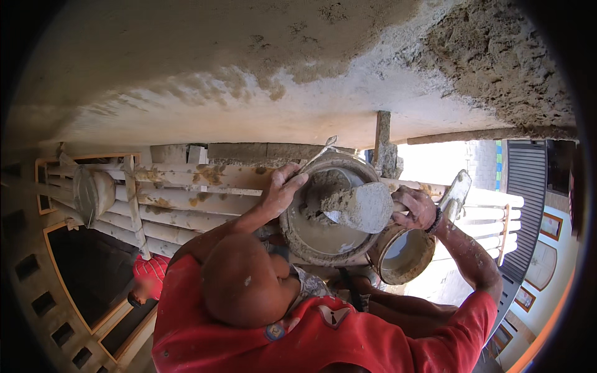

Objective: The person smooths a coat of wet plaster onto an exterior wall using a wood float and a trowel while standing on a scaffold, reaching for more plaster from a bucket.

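A round, mud-caked tub [298, 239] holds grey wet mortar [323, 191] and watery slurry. At its left edge, the fingers of my left hand [284, 189] are closed on the rim, by a pale, narrow strip [326, 147] that sticks up there. My right hand [415, 210] grips a trowel whose flat grey blade [367, 208] lies over the tub, against the mortar. Whether the blade touches the tub wall is hidden. Just below my right hand is a bucket [407, 255] of cloudy liquid. Right of that hand rests a mortar-smeared flat tool [456, 194].
Beneath the tub runs a platform of pale bamboo poles [199, 200]. A mortar-coated container [94, 191] stands on its left part. A partly plastered surface [261, 93] spans the top. Another person in red [149, 270] is at the lower left. A wooden post [381, 140] rises behind the tub.
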`<state>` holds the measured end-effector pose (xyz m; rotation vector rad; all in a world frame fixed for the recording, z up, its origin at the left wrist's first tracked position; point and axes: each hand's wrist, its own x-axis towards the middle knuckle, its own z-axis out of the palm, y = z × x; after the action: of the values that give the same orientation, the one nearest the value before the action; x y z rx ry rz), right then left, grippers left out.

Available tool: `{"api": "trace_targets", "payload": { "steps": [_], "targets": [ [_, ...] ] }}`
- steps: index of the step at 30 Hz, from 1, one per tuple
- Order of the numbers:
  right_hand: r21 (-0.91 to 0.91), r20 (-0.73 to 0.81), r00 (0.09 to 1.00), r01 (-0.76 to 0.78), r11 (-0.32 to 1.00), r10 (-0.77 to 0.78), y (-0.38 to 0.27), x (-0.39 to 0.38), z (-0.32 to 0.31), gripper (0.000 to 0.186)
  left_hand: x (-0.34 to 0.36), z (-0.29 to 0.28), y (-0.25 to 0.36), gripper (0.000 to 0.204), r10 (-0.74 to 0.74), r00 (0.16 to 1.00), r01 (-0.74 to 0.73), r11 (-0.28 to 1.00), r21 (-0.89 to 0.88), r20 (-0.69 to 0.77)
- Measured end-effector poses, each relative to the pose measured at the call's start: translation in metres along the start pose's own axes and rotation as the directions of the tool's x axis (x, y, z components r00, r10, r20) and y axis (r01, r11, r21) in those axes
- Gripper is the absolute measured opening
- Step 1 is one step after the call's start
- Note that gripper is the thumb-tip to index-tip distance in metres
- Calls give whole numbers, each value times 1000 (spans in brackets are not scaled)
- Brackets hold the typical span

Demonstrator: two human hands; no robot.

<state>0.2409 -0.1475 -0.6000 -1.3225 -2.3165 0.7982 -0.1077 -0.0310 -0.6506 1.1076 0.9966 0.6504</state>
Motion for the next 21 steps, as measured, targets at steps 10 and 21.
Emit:
{"api": "trace_targets", "payload": {
  "steps": [10,21],
  "targets": [
    [-630,181,924,-153,761,336,-45,21,-52,22,2,7,-8,27,-14,1000,14,1000,15,-4],
    [-270,317,910,-183,945,267,-32,29,2,42,0,13,-3,16,-32,999,29,996,88,28]
  ]
}}
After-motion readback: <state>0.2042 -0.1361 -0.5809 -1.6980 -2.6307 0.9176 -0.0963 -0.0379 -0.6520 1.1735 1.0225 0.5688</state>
